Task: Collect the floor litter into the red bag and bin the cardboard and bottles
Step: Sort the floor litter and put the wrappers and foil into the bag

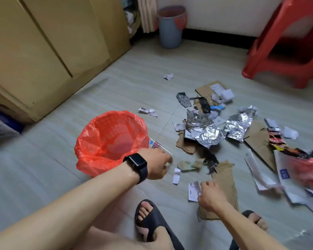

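From the head camera, the red bag (112, 139) stands open-mouthed on the floor tiles, lining a basket, at the left of the litter. The left hand (156, 163) (a black watch (136, 166) on its wrist) hangs just beside the bag's right rim with its fingers curled. A clear printed wrapper (155, 144) shows right behind the knuckles, but whether the fingers pinch it cannot be told.

The right hand (210, 193) is lower down, its fingers closed on the edge of a white paper slip (192, 193), over a long cardboard strip (226, 179). Beyond lie crumpled foil (208, 134), more cardboard pieces (258, 138) and scattered paper scraps.

A blue-grey bin (171, 33) stands at the far wall, well apart from the pile. A red stool (287, 42) is at the upper right.
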A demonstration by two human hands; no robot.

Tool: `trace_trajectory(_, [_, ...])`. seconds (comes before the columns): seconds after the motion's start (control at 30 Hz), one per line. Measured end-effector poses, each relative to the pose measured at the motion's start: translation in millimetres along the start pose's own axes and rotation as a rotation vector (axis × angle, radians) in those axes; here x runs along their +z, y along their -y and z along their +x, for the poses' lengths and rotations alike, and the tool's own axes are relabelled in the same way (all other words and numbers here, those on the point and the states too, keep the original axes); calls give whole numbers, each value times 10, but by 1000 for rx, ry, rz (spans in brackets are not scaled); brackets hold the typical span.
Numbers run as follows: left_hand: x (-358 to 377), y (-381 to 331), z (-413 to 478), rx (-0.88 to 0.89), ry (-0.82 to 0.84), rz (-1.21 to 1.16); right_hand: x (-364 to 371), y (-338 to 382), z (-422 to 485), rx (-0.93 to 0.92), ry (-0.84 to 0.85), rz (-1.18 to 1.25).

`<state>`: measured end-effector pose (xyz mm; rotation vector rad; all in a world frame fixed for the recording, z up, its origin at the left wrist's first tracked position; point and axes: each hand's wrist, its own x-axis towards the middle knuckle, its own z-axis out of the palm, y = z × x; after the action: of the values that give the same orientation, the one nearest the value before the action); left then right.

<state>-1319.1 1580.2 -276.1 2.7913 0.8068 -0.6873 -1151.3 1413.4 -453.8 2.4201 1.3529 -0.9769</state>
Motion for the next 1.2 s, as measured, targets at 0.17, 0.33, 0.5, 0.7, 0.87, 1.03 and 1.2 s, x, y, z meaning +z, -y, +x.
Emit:
trace_trajectory(0.17, [715, -331, 600, -72, 165, -82, 155, -87, -22, 6, 71, 3])
trace_trajectory(0.33, [1550, -402, 966, -295, 209, -278, 323, -163, 196, -54, -15, 107])
trace_trajectory(0.5, [2084, -85, 1285, -579, 88, -344, 581, -238, 507, -161, -91, 9])
trace_trajectory(0.7, [2551, 240, 1502, -654, -89, -390, 819, -383, 759, -244, -202, -59])
trace_trajectory(0.87, [2423, 185, 1441, -573, 25, -329, 803, -295, 897, -259, -124, 161])
trace_trajectory(1.03, [2196, 188, 1456, -496, 81, -482, 517, -201, 934, -53, 80, 311])
trace_trajectory(1.2, [1782, 60, 1525, -430, 0, -688, 117, -172, 1075, -9, 162, 199])
